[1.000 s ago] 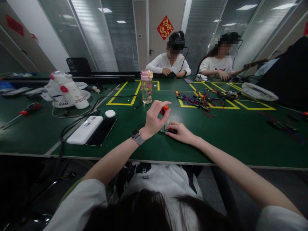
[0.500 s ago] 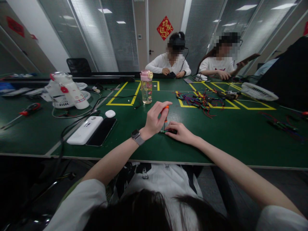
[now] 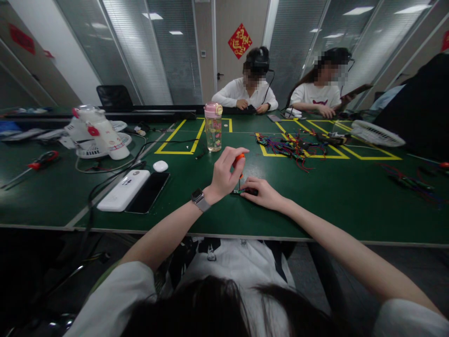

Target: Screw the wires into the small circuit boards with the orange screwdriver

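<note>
Head view: I note the left hand [image 3: 224,171] with thumb and fingers curled round the handle of a screwdriver [image 3: 240,156], index finger reaching over its top and only a narrow gap between, while the right hand [image 3: 264,193], fingertips drawn close together, grasps a small circuit board [image 3: 237,191] against the green table [image 3: 210,220]. Screwdriver: orange handle, mostly covered by the fingers, with a thin dark shaft; board: small, green, a dark part and wires at the right fingertips. Screwdriver's long axis near vertical, tip down at the board, which lies flat, lengthwise left to right, in front of the wearer.
</note>
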`<state>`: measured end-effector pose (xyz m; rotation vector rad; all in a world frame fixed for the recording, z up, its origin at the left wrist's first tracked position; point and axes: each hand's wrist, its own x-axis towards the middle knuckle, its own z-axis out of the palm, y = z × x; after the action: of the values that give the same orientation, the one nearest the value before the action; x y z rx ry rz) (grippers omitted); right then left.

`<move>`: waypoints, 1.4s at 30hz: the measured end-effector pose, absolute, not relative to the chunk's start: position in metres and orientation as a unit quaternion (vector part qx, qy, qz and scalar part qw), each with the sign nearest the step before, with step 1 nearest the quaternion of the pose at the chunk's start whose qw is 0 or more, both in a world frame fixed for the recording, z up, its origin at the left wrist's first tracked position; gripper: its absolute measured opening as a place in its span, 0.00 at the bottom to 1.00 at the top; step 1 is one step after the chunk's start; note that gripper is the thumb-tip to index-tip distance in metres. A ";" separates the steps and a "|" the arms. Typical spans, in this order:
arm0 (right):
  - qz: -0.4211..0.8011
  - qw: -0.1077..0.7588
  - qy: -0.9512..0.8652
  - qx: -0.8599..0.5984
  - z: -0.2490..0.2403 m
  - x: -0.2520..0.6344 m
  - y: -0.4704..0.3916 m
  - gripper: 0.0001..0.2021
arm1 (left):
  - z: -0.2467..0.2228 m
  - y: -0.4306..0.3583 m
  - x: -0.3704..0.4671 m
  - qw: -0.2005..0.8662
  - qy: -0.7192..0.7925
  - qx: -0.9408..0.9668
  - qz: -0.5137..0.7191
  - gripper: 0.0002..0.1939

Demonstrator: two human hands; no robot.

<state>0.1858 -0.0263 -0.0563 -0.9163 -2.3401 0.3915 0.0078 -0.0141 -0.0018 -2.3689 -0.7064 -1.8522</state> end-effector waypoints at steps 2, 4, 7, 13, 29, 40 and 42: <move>0.148 0.297 -0.878 -0.344 -0.056 0.186 -0.026 0.06 | -0.002 -0.013 0.008 0.028 -0.228 -0.768 -0.598 0.10; 0.148 0.297 -0.878 -0.344 -0.056 0.186 -0.027 0.06 | -0.003 -0.013 0.008 0.024 -0.223 -0.770 -0.597 0.10; 0.148 0.295 -0.879 -0.344 -0.056 0.186 -0.027 0.06 | -0.003 -0.013 0.008 0.009 -0.216 -0.772 -0.598 0.10; 0.151 0.297 -0.878 -0.345 -0.056 0.186 -0.027 0.06 | -0.001 -0.016 0.007 0.000 -0.224 -0.772 -0.595 0.15; 0.152 0.292 -0.879 -0.346 -0.056 0.185 -0.027 0.07 | 0.002 -0.015 0.008 -0.042 -0.208 -0.757 -0.618 0.12; 0.154 0.297 -0.878 -0.342 -0.057 0.186 -0.026 0.06 | 0.000 -0.013 0.008 -0.020 -0.213 -0.760 -0.614 0.09; 0.153 0.298 -0.878 -0.341 -0.057 0.186 -0.026 0.06 | 0.001 -0.013 0.008 0.003 -0.209 -0.760 -0.616 0.07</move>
<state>0.1859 -0.0259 -0.0575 -0.9065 -2.3340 0.4069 0.0081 -0.0128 0.0013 -2.3829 -0.6552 -1.9310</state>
